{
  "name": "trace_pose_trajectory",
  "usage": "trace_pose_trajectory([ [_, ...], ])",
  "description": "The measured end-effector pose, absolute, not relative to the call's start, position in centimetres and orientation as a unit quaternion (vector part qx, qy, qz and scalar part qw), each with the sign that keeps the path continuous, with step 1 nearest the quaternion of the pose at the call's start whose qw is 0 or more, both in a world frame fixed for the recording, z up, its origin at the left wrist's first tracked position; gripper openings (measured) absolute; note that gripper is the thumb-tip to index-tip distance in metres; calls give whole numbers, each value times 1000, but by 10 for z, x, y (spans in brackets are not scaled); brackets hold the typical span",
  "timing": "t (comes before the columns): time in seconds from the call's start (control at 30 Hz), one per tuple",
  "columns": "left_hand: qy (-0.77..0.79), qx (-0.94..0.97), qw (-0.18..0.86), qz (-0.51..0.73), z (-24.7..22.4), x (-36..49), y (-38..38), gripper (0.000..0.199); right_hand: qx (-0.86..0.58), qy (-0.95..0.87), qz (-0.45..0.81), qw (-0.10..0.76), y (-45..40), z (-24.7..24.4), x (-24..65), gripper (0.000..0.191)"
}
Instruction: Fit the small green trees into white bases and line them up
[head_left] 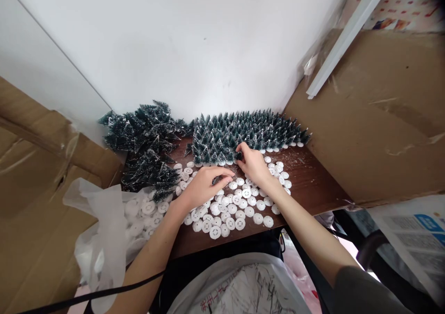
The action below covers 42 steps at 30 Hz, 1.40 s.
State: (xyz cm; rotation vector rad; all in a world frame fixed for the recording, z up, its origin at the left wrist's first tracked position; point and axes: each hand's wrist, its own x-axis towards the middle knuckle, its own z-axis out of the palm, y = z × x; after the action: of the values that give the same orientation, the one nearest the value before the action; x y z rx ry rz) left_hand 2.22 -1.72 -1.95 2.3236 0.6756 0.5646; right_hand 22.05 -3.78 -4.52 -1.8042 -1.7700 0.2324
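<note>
My right hand (pixel 256 166) is at the front edge of a block of standing miniature snow-tipped trees (pixel 225 135). Its thumb and fingers close around a small dark green tree (pixel 238 156), mostly hidden by the fingers. Over the loose white round bases (pixel 239 204) hovers my left hand (pixel 207 183), with thumb and index tips brought together in a pinch. Whatever is between those tips, if anything, is too small to make out. The standing trees have white bases under them.
Trees without visible bases lie in a pile (pixel 146 138) on the left of the brown table (pixel 320 184). A translucent plastic bag (pixel 114 230) with more white bases sits at the left front. Cardboard boxes (pixel 382 119) flank both sides; a white wall (pixel 194 40) stands behind.
</note>
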Motion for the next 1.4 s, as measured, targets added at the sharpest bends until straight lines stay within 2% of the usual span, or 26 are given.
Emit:
trace_pose_trajectory([
  [0.6,252,887,323,214,-21,22,-17,22,-686,-672,81,268,-36,-44,221,33],
  [0.97,247,890,304,232,-20,22,-16,19,-693,-645,113,302,-45,-38,223,42],
  [1.03,245,895,287,237,-21,22,-15,17,-696,-635,118,313,-53,-31,224,38],
  [1.2,233,915,227,241,-30,20,-11,18,-687,-645,106,317,-74,-20,234,15],
  [1.4,219,929,185,234,-35,19,-8,16,-682,-652,98,317,-77,-22,239,12],
])
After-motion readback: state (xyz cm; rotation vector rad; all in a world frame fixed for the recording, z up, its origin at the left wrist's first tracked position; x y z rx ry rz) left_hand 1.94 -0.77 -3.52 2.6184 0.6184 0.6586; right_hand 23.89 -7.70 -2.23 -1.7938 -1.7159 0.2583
